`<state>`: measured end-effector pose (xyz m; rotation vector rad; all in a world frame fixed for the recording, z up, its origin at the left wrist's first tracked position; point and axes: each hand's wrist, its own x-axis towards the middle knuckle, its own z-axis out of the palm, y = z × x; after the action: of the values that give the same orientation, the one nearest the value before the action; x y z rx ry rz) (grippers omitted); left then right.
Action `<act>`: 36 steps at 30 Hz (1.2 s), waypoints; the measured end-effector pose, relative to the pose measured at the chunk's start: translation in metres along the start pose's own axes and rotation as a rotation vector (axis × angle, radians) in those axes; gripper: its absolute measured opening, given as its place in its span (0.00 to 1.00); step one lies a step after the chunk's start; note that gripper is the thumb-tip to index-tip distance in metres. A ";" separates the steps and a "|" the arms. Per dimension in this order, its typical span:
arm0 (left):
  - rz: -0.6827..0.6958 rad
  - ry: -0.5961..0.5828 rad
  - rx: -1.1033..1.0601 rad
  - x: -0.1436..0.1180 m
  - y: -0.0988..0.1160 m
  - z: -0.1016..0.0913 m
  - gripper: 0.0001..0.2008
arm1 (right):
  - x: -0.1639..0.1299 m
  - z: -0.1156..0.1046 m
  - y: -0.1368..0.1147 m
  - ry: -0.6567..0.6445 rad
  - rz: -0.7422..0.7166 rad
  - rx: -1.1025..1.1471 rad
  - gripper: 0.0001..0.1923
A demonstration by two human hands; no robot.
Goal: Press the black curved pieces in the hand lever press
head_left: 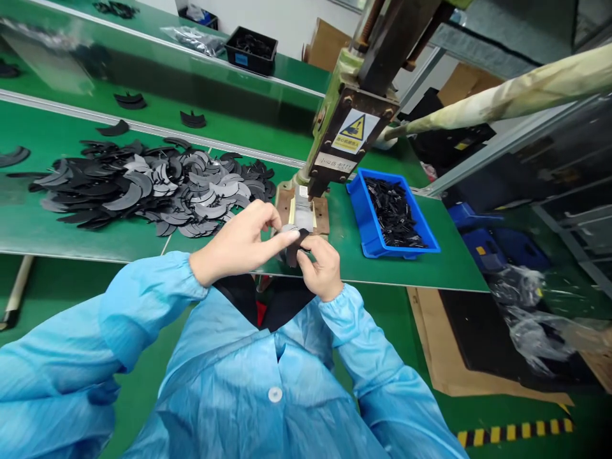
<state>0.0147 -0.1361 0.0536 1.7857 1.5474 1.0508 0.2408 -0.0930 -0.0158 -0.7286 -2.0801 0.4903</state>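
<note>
Two hands: met at the near edge of the green table (444,268), blue sleeves (148,306) down to the wrists; I take 12 o'clock as straight away from the wearer's chest.
Curved dark piece (292,256): between the fingertips, at about 3 o'clock from the left hand (241,243) and 10 o'clock from the right hand (321,268).
Long axis of the piece: seems to lean from 1 toward 7 o'clock, though fingers cover too much of it for me to be sure.
Left hand: thumb stretched out to the piece, fingers bent; whether they pinch it from behind, I cannot tell.
Right hand: thumb and forefinger gripping the piece on its 4 o'clock side.
Grey block (303,213): on the press base (322,215), at 12 to 1 o'clock from the piece and just beside it; touching or apart, I can't make out.
Nearer hand to the block: neither clearly; both sets of fingertips sit close by its 6 o'clock end.
Press (345,101): rises toward 1 o'clock, warning label (355,131) facing the wearer.
Heap of curved pieces (205,191): 10 o'clock from the left hand.
Blue bin (359,220): 2 o'clock from the right hand, holding small black parts (394,213).
</note>
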 end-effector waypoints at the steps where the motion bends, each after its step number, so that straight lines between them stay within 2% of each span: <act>1: 0.055 -0.005 0.033 -0.001 -0.001 0.001 0.17 | 0.001 0.000 0.000 -0.008 -0.012 -0.009 0.07; 4: 0.078 -0.081 -0.025 0.001 -0.010 0.005 0.18 | 0.000 0.000 0.000 -0.051 -0.046 -0.017 0.07; 9: -0.161 -0.131 -0.295 0.003 -0.022 0.012 0.18 | -0.006 -0.002 0.000 -0.096 -0.060 0.010 0.06; 11: -0.287 -0.238 -0.440 0.002 -0.020 0.012 0.22 | -0.007 -0.003 0.000 -0.100 -0.046 0.026 0.06; 13: -0.368 -0.399 -0.556 0.001 -0.018 0.011 0.24 | -0.006 -0.005 0.002 -0.111 -0.034 0.046 0.06; 15: -0.402 -0.458 -0.618 0.004 -0.019 0.009 0.25 | -0.004 -0.009 0.007 -0.104 -0.009 0.059 0.09; 16: -0.420 -0.421 -0.630 0.007 -0.022 0.007 0.24 | -0.004 -0.012 0.011 -0.080 0.016 0.059 0.11; 18: -0.485 -0.277 -0.640 0.019 -0.031 0.004 0.22 | -0.006 -0.019 0.023 0.018 0.094 0.045 0.14; 21: -0.618 -0.087 -0.662 0.053 -0.049 -0.002 0.17 | -0.016 -0.028 0.049 0.218 0.237 0.017 0.13; 23: -0.681 0.028 -0.682 0.088 -0.061 -0.007 0.13 | -0.023 -0.030 0.066 0.304 0.312 0.009 0.13; 25: -0.714 0.148 -0.678 0.129 -0.071 -0.014 0.11 | -0.028 -0.030 0.080 0.335 0.362 0.013 0.13; 28: -0.694 0.290 -0.651 0.191 -0.080 -0.027 0.08 | -0.029 -0.029 0.090 0.337 0.398 0.020 0.14; 30: -0.657 0.361 -0.639 0.220 -0.085 -0.033 0.04 | -0.028 -0.029 0.092 0.333 0.401 0.013 0.14; 33: -0.652 0.411 -0.608 0.235 -0.091 -0.033 0.04 | -0.027 -0.030 0.091 0.330 0.401 0.003 0.13; 36: -0.655 0.409 -0.577 0.221 -0.091 -0.028 0.04 | -0.029 -0.030 0.091 0.318 0.403 0.011 0.12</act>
<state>-0.0519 0.0945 0.0394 0.6324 1.6521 1.3679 0.3079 -0.0411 -0.0683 -1.1491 -1.6374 0.5639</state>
